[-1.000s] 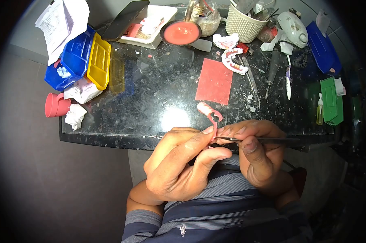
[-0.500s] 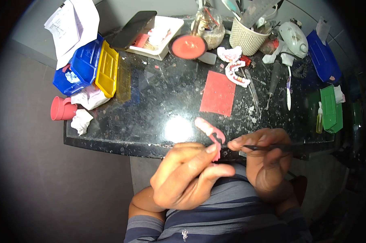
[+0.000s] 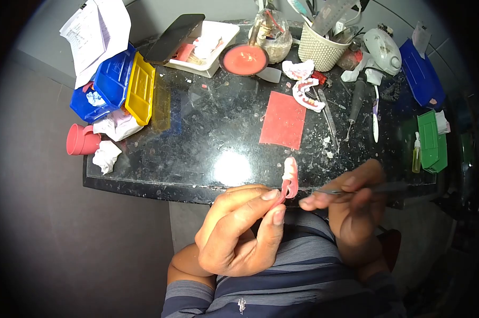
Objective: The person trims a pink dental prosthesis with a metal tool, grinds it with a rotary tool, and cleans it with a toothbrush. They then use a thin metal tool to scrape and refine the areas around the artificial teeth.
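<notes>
Between thumb and fingers, my left hand (image 3: 239,228) pinches a pink denture piece (image 3: 290,177) with whitish teeth, which stands up above the fingertips near the table's front edge. Just right of it, my right hand (image 3: 353,206) holds a thin dark tool (image 3: 364,190) between its fingers, blurred by motion; its tip points left toward the denture piece without visibly touching it. Behind the hands, a red wax sheet (image 3: 283,121) lies flat on the black table (image 3: 197,138). White dental casts (image 3: 307,96) with reddish parts lie at the sheet's upper right corner.
A pan of red wax (image 3: 245,59), a white tray (image 3: 210,66) and a tool cup (image 3: 321,50) stand at the back. Blue and yellow boxes (image 3: 140,90) and a pink cup (image 3: 82,140) are at left. Hand tools (image 3: 358,103) and a green box (image 3: 433,142) lie at right.
The denture piece has turned from leaning left to nearly upright. My left thumb has closed in on it. My right hand and its tool have shifted slightly.
</notes>
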Demonstrator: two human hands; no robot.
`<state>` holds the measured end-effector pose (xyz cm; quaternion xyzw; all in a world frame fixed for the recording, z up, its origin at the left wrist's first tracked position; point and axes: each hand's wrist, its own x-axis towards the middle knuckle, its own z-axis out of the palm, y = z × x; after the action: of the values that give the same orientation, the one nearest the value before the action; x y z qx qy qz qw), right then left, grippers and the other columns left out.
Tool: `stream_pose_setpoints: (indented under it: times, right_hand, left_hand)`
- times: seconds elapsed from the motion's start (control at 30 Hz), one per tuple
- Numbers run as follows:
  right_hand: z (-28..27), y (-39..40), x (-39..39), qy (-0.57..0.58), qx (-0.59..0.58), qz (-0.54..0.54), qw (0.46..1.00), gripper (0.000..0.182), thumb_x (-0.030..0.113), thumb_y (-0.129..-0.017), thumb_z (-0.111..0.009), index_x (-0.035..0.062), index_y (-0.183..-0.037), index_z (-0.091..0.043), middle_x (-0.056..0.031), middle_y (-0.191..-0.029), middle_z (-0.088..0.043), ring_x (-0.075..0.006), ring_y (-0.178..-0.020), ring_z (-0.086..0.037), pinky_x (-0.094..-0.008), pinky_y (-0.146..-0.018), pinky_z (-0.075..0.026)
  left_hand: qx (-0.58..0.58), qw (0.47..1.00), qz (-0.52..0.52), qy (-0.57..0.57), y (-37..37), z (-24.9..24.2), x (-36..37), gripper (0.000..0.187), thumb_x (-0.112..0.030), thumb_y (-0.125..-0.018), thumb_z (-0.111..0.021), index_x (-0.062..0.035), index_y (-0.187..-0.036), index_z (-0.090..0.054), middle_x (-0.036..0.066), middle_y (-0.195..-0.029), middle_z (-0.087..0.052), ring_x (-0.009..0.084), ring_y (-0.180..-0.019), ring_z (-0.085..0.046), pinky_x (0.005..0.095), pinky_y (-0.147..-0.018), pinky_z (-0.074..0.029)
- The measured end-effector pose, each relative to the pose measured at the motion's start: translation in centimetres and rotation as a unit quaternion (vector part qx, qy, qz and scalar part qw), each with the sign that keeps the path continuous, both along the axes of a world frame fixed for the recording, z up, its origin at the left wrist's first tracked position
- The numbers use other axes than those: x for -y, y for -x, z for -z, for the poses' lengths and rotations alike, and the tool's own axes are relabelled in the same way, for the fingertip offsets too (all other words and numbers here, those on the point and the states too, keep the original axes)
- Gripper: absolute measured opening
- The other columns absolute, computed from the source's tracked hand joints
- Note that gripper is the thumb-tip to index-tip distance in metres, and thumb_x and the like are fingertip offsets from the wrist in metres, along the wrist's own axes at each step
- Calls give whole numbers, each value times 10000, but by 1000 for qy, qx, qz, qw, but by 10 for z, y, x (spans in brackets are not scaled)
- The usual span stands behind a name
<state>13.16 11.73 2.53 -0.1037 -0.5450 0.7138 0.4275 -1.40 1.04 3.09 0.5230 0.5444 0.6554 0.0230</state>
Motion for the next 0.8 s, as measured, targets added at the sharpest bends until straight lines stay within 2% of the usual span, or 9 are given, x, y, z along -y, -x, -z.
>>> stream_pose_setpoints:
  times: [0.07,0.1,0.13,0.23,0.27,0.33,0.37,0.6,0.8]
  right_hand:
    - [-6,0,5,66,31,-51,996,294,258,-988,-576,24,-1082,-427,-282,-964,-687,-306,-924,-704,-419,-850,-554]
    - [-4,0,4,62,11,-69,996,223,184,-993,-563,11,-1111,-486,-272,-993,-689,-325,-1001,-684,-452,-926,-519]
    - [-1,2,3,63,12,-69,996,223,184,-993,-563,11,-1111,-486,-272,-993,-689,-325,-1001,-684,-452,-926,-519]
    - [4,8,-4,-189,-5,7,982,201,162,-941,-631,10,-1072,-617,-207,-1087,-673,-359,-1080,-650,-475,-950,-523]
    - [2,6,-8,-187,-2,7,982,201,162,-941,-631,10,-1072,-617,-207,-1087,-673,-359,-1080,-650,-475,-950,-523]
    - [-4,-2,-15,-339,30,-2,940,218,147,-926,-637,6,-1089,-604,-197,-1142,-643,-369,-1134,-620,-489,-964,-522]
    - [-3,-5,-15,-346,28,-14,938,220,105,-904,-649,-1,-1091,-601,-191,-1192,-624,-371,-1185,-589,-478,-986,-517]
    - [-11,-7,-16,-374,45,-41,925,266,18,-835,-702,7,-1079,-594,-170,-1209,-622,-363,-1227,-562,-458,-1027,-500]
    - [-11,-6,-13,-362,48,-37,930,350,-19,-768,-754,68,-1071,-602,-132,-1216,-626,-352,-1204,-583,-500,-1044,-477]
  left_hand:
    - [-3,1000,6,-5,2,3,-3,255,138,-783,-704,133,-1020,-609,245,-926,-654,282,-767,-694,332,-655,-574]
    - [-21,1000,4,-22,2,5,-5,265,136,-776,-708,131,-1023,-610,241,-928,-652,284,-771,-692,336,-663,-577]
    - [-39,999,2,-38,2,6,-6,275,135,-770,-712,128,-1026,-611,237,-929,-650,286,-775,-689,341,-670,-579]
    - [-105,994,-6,-22,6,6,-2,308,128,-745,-724,117,-1034,-620,218,-936,-643,278,-788,-679,344,-670,-574]
    - [-103,994,-6,-20,8,5,-1,308,128,-745,-724,117,-1034,-620,218,-936,-643,278,-788,-679,344,-670,-574]
    - [-145,989,-8,-17,10,2,0,351,122,-711,-735,104,-1045,-626,195,-944,-638,264,-797,-668,331,-657,-560]
    - [-142,990,-7,-16,10,2,0,351,122,-711,-735,104,-1045,-626,195,-944,-638,264,-797,-668,331,-657,-560]
    - [-139,990,-11,-32,6,1,-1,352,110,-693,-743,94,-1030,-641,173,-922,-647,250,-766,-667,306,-616,-539]
    - [-118,991,-28,-63,1,2,-3,323,103,-687,-752,98,-995,-654,175,-896,-657,249,-734,-668,299,-595,-528]
